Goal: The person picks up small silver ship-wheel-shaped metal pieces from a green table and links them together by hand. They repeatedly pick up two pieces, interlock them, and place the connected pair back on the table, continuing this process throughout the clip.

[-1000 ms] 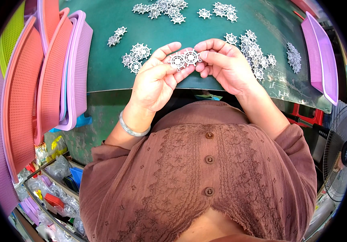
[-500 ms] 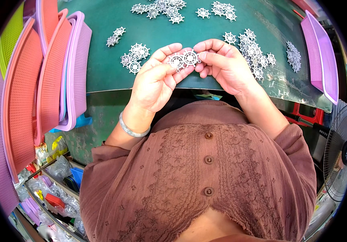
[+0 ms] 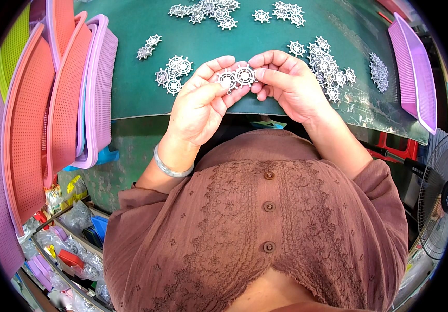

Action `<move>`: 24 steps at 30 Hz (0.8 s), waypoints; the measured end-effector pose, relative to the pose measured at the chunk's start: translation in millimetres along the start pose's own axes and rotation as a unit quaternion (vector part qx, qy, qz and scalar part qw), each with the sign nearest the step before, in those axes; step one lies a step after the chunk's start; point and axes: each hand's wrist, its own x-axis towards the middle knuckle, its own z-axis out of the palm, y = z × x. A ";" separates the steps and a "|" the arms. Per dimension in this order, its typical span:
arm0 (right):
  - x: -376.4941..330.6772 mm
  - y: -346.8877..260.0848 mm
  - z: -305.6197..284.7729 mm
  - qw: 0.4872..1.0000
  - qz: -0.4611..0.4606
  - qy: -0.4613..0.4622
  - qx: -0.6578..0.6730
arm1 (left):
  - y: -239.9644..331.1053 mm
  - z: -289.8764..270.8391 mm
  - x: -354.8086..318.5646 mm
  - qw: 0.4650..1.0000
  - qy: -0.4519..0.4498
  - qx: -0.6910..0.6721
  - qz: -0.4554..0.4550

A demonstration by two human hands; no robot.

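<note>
Two silver ship's-wheel charms are held side by side just above the near edge of the green table. My left hand (image 3: 203, 101) pinches the left ship's-wheel charm (image 3: 227, 80) between thumb and fingers. The right ship's-wheel charm (image 3: 245, 76) lies against my left fingertips, and my right hand (image 3: 291, 83) grips its right rim with thumb and forefinger. Close to my left hand lies a small group of charms (image 3: 173, 78) on the table. A larger heap of charms (image 3: 325, 65) is just beyond my right hand.
More charms (image 3: 213, 10) lie at the table's (image 3: 130, 93) far side. Stacked plastic baskets (image 3: 68, 99) stand along the left, and a purple basket (image 3: 414, 78) leans at the right edge. A fan (image 3: 434, 200) is at lower right; a bin of bagged items (image 3: 73, 249) is at lower left.
</note>
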 end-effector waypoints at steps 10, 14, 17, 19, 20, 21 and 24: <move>-0.7 1.3 0.9 1.000 -0.008 0.000 -0.016 | -0.2 2.3 -1.7 1.000 0.004 0.012 0.005; -1.4 2.0 1.3 0.999 -0.014 -0.001 -0.029 | -2.5 -0.6 -1.3 1.000 -0.001 0.018 0.011; -1.8 2.9 1.9 0.999 -0.020 -0.001 -0.031 | -3.8 -2.1 -0.3 1.000 0.001 0.026 0.015; -2.4 3.1 2.6 0.999 -0.022 0.001 -0.038 | -4.4 -2.4 0.2 0.999 0.006 0.034 0.017; -2.5 3.1 2.6 0.999 -0.021 0.000 -0.041 | -4.8 -2.4 0.3 0.999 0.010 0.039 0.018; -2.5 3.1 2.6 0.999 -0.021 0.000 -0.043 | -5.1 -2.3 0.5 0.999 0.013 0.044 0.019; -2.9 3.5 2.7 0.999 -0.023 0.001 -0.043 | -6.1 -2.3 1.2 0.998 0.022 0.051 0.022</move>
